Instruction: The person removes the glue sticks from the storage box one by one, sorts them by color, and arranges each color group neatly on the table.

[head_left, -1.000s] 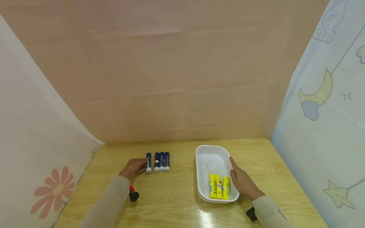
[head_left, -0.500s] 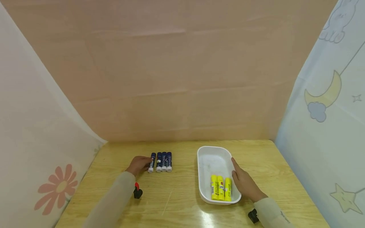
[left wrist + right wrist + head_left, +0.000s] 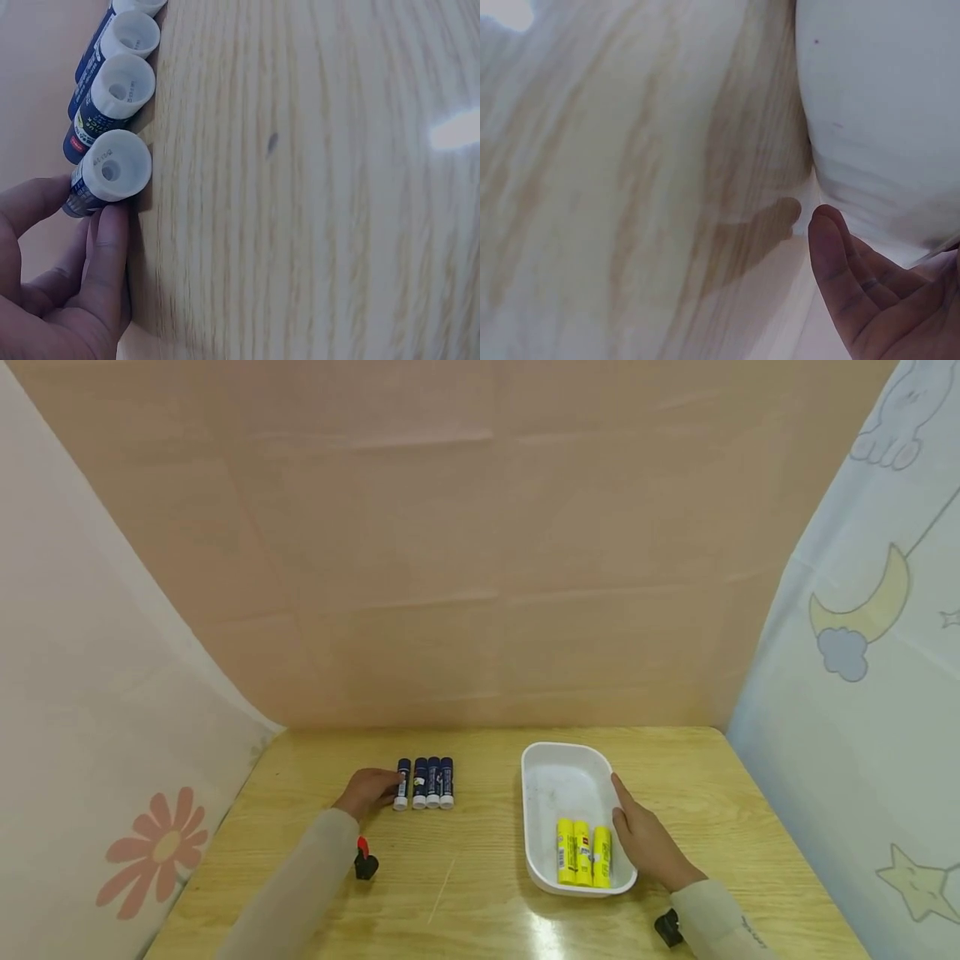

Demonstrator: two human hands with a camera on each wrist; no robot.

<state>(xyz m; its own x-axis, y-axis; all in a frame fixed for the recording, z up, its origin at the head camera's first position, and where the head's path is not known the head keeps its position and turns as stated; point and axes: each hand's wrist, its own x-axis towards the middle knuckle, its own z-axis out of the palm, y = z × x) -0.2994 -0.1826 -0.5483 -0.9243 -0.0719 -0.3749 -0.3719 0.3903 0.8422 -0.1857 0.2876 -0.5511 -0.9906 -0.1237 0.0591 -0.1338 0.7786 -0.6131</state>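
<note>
A dark blue glue stick with a white end is pinched between thumb and fingers of my left hand. Its white end faces the left wrist camera, and it lies just left of a row of several matching blue glue sticks. My right hand holds the right side of a white plastic tray, thumb at the rim and fingers along the outer wall. Inside the tray's near end lie several yellow glue sticks. In the right wrist view, the fingers lie beside the tray's wall.
The wooden table stretches between the row and the tray. A plain tan cloth hangs behind it. Printed cloths stand at the left and the right.
My left hand has shifted the held glue stick slightly right, narrowing the gap to the row; it tilted briefly, then straightened. The right hand stays at the tray. The head view has shifted a little.
</note>
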